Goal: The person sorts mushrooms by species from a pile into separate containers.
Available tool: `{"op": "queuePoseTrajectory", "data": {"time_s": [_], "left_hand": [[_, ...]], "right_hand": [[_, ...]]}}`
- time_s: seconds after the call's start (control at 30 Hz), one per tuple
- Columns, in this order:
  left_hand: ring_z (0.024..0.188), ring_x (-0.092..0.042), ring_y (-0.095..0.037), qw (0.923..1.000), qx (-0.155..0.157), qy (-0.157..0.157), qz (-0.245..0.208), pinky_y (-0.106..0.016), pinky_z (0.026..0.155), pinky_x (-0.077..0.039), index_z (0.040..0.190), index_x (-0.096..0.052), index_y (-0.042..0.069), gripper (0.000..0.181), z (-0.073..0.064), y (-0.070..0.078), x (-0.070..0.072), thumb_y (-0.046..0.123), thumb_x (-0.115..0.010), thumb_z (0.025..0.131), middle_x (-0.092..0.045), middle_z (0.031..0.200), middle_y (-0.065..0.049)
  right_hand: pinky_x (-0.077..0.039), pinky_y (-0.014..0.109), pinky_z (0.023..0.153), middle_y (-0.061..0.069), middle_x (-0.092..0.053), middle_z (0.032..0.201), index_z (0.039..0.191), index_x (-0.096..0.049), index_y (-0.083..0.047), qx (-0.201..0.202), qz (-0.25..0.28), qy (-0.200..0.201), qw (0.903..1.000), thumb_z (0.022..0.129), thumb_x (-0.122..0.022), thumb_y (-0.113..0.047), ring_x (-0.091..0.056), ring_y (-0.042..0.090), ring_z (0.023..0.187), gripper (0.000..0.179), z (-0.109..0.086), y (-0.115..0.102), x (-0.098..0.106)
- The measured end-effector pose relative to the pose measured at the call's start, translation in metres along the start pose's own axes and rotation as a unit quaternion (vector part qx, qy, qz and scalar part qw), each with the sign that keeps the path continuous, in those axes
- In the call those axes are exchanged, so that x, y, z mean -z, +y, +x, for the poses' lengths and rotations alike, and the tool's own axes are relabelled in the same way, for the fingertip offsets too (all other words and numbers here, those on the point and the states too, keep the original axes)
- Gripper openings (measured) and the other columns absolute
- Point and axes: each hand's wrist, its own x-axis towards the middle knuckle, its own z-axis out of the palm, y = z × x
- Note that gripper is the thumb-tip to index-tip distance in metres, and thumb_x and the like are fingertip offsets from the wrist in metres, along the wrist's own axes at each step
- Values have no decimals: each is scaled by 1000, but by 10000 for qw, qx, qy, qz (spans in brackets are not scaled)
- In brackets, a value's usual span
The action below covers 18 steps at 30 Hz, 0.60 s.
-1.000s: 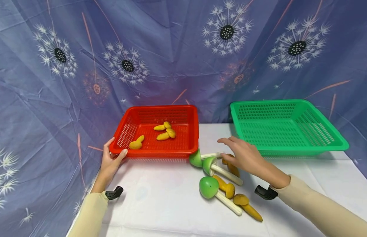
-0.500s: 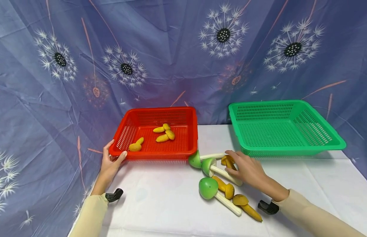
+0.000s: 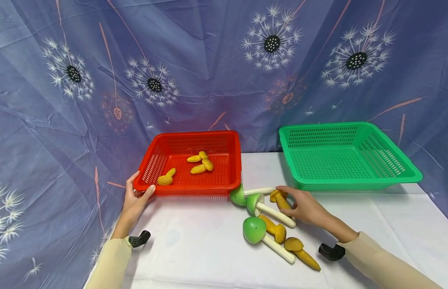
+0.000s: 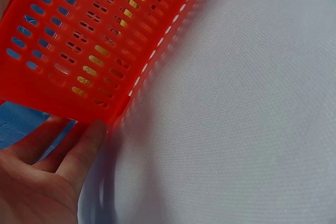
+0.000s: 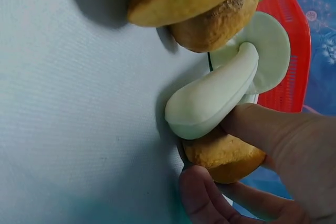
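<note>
My left hand [image 3: 133, 204] grips the near left corner of the red basket [image 3: 195, 188], thumb over the front rim and fingers at the side. In the left wrist view, fingertips [image 4: 94, 129] touch its lower corner. Three yellow mushrooms, one of them a mushroom [image 3: 198, 167] near the middle, lie inside it. On the right, my right hand [image 3: 308, 206] pinches a yellow-brown mushroom [image 3: 282, 202] between thumb and fingers. That mushroom [image 5: 226, 158] lies right beside a pale stem [image 5: 210, 95] in the right wrist view; its far end is hidden there.
Green-capped mushrooms, including a mushroom [image 3: 254, 230] at the front, lie between the baskets. Nearby are a yellow mushroom [image 3: 274, 228] and another yellow mushroom [image 3: 302, 253]. A green basket [image 3: 354, 182] stands at the back right. Behind hangs a blue dandelion-print cloth [image 3: 209, 60].
My right hand has come down from above the pile onto the yellow-brown mushroom, and thumb and fingers have closed around it. My left hand stays at the red basket's corner.
</note>
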Motion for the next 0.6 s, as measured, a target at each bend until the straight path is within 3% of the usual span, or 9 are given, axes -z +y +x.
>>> {"op": "queuePoseTrajectory", "data": {"time_s": [0.37,0.6], "left_hand": [[118,-56,-7,10000,-27,-55,8,-13,89,-52,162,-18,25,82,0,1,-1,9,-68,99,-37,152,-21],[116,-56,-7,10000,-73,-14,3,-13,89,-52,161,-19,23,81,0,-1,0,8,-68,99,-37,151,-21]], "right_hand": [[-43,24,47,24,-67,122,144,-55,-8,-65,334,-58,9994,84,-84,-10,-49,3,54,66,-2,6,2],[-46,24,47,15,-68,118,143,-57,-6,182,17,86,9998,82,-86,-10,-52,3,57,68,0,-6,6]]}}
